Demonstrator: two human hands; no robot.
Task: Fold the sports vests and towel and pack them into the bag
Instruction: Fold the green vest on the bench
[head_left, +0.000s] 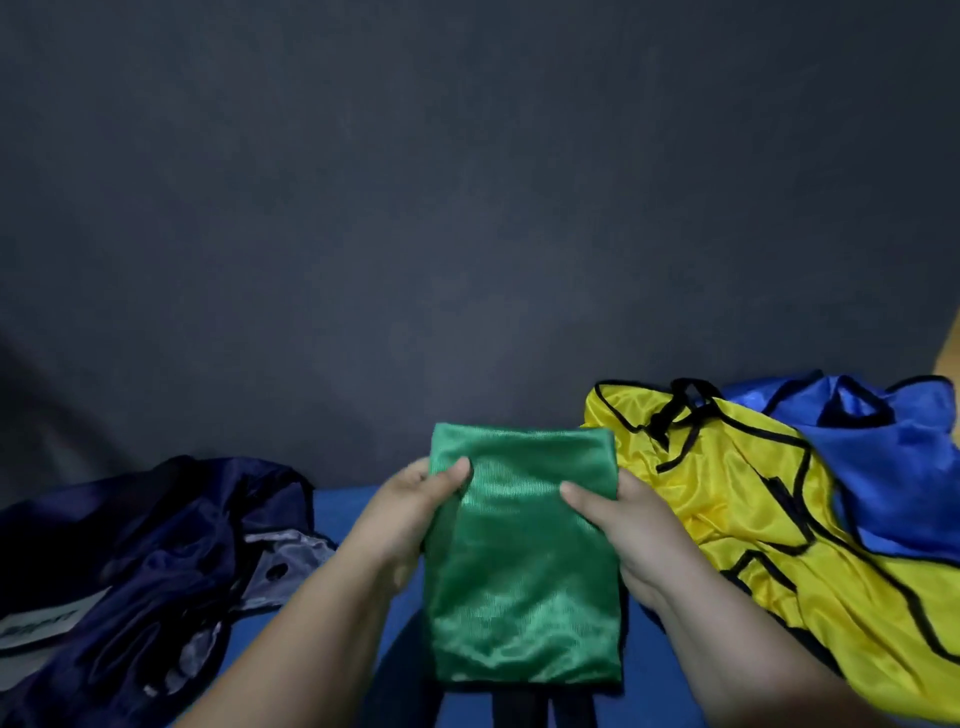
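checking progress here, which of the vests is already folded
The green vest, a neat rectangle gripped by the left hand and right hand. The yellow vest and blue vest lie crumpled and unfolded to its right.

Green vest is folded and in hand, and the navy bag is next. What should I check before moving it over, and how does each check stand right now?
1. Fold of the shiny green vest: a compact rectangle, ok.
2. Left hand grip: holds the vest's left edge, thumb on top, ok.
3. Right hand grip: holds the right edge, thumb on top, ok.
4. Mouth of the dark navy fabric bag: bag lies crumpled at the left, opening cannot tell.
5. Other vests folded: the yellow black-trimmed vest and the blue vest lie loose, not ok.
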